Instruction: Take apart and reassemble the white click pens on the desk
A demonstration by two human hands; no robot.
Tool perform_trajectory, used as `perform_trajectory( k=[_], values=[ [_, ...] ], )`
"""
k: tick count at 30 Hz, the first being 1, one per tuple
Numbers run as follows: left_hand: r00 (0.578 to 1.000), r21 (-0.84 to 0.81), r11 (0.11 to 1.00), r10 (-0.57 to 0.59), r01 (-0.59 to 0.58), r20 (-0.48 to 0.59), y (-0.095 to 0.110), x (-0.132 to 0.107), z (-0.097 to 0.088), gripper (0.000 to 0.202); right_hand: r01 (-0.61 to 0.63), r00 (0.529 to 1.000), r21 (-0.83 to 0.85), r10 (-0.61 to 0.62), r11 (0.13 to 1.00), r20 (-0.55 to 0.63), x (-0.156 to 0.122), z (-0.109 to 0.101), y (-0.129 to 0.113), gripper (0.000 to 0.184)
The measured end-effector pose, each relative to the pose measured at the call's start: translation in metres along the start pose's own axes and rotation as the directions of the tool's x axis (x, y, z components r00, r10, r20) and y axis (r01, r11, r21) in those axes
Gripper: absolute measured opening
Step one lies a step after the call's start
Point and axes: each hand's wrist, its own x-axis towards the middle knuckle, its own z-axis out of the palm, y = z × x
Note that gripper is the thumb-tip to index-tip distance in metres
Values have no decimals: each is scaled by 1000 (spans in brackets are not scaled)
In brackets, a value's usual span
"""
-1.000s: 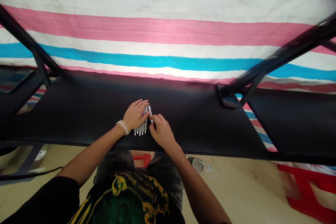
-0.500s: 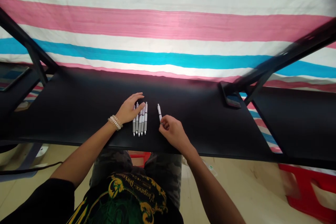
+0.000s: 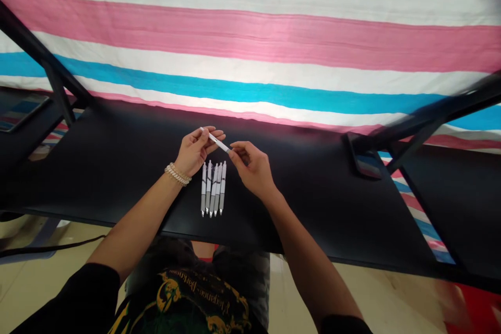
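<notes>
Left hand (image 3: 194, 150), right hand (image 3: 252, 169): fingers pinched pen (image 3: 215, 140) by ends above desk (image 3: 117, 167); pen row (image 3: 213, 188) lay beneath; light, level grip clear of row seemed wise.

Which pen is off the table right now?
The pen held between left hand and right hand; the other pens lie side by side on the table.

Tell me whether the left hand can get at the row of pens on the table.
Probably yes: the row of pens lies bare right beside the left hand, with nothing between. But it pinches a raised pen, shared with the right hand.
</notes>
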Motion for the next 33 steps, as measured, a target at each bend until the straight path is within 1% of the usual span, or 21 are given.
perform_trajectory(
  k=[3, 5, 7, 8, 10, 12, 14, 16, 18, 19, 22, 24, 26, 28, 29, 31, 33],
  values=[
    [1000, -67, 997, 25, -25, -4, -3, 0, -8, 31, -35, 999, -65, 36, 997, 16, 6, 10, 12, 28],
    [1000, -56, 998, 15, -16, -20, -4, 1, -10, 32, -22, 999, -114, 19, 993, -30, 6, 16, 19, 28],
    [998, -20, 1000, 0, -1, -58, -6, 2, -11, 31, 2, 997, -133, -12, 991, -75, 5, 19, 23, 28],
    [997, -4, 1000, -3, 3, -78, -8, 2, -11, 31, 2, 996, -116, -12, 993, -83, 4, 20, 24, 28],
    [995, 10, 1000, -3, 5, -103, -10, 3, -12, 30, -45, 995, -24, 42, 999, -86, 3, 21, 26, 32],
    [995, 8, 1000, -6, 7, -96, -11, 3, -12, 29, -124, 989, 76, 130, 989, -73, 2, 20, 26, 37],
    [997, 3, 1000, -12, 12, -72, -12, 3, -12, 29, -153, 983, 107, 162, 982, -88, 2, 18, 26, 37],
    [998, 1, 1000, -17, 17, -68, -12, 3, -13, 29, -81, 986, 87, 93, 993, -138, 2, 17, 27, 27],
    [996, -3, 1000, -15, 14, -89, -11, 4, -13, 29, 2, 981, 103, 18, 995, -192, 3, 16, 29, 20],
    [995, -7, 1000, -12, 11, -100, -11, 4, -14, 29, 11, 979, 133, 17, 991, -204, 4, 16, 30, 21],
    [994, -23, 1000, -3, 0, -109, -10, 6, -16, 29, -39, 978, 209, 80, 977, -193, 5, 17, 33, 23],
    [994, -35, 999, -1, -3, -105, -10, 7, -17, 29, -13, 979, 212, 56, 977, -198, 5, 18, 35, 21],
    [995, -48, 999, 0, -5, -99, -11, 7, -17, 28, -4, 975, 232, 55, 973, -215, 5, 18, 37, 26],
    [996, -54, 999, -3, -2, -93, -13, 7, -17, 26, -66, 972, 271, 123, 960, -199, 5, 19, 37, 30],
    [996, -58, 998, -3, -3, -93, -13, 7, -16, 26, -83, 971, 277, 140, 957, -193, 5, 20, 37, 29],
    [996, -70, 998, -3, -3, -91, -14, 7, -16, 25, -43, 976, 266, 97, 963, -196, 5, 21, 37, 23],
    [996, -81, 997, -3, -4, -92, -15, 7, -16, 23, -8, 975, 278, 69, 960, -211, 5, 22, 37, 22]
  ],
)
